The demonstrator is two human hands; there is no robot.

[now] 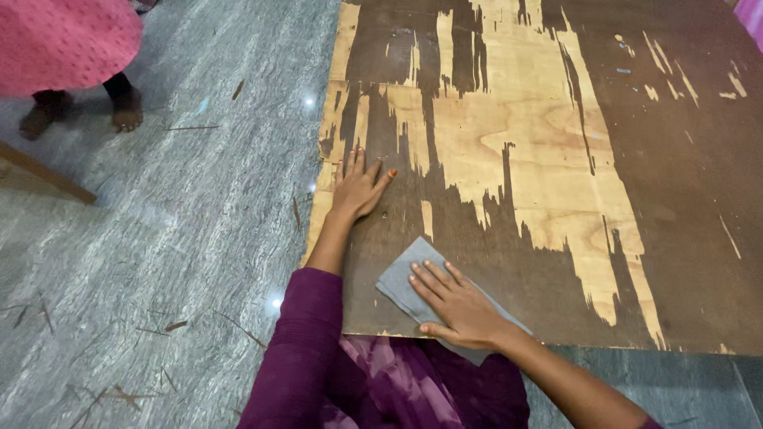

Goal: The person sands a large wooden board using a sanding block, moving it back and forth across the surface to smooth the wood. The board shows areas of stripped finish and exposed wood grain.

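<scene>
Fingers, right hand: the fingers [429, 280] lie flat and slightly spread on a grey cloth [400, 278], pressing it down rather than gripping it.
Fingers, left hand: the fingers [354, 163] are stretched out and released, palm down on bare board, closed on nothing.
Head view, right hand: the right hand [458, 308] rests on the cloth near the board's front edge, forearm coming in from the lower right.
Head view, left hand: the left hand [359, 189] is planted by the board's left edge, well apart from the cloth, with a purple sleeve [302, 349] behind its forearm.
Cloth: a folded grey piece, lying on the board's near left corner, one end running over the front edge beneath the wrist.
Board: a large plywood sheet [675, 199] lies flat on the floor, its dark brown coating worn away in long pale streaks through the middle.
Floor: grey veined stone [175, 238] scattered with thin wood splinters.
Another person: bare feet [127, 111] and a pink garment [63, 40] show at the upper left, beside a wooden strip [48, 173].
</scene>
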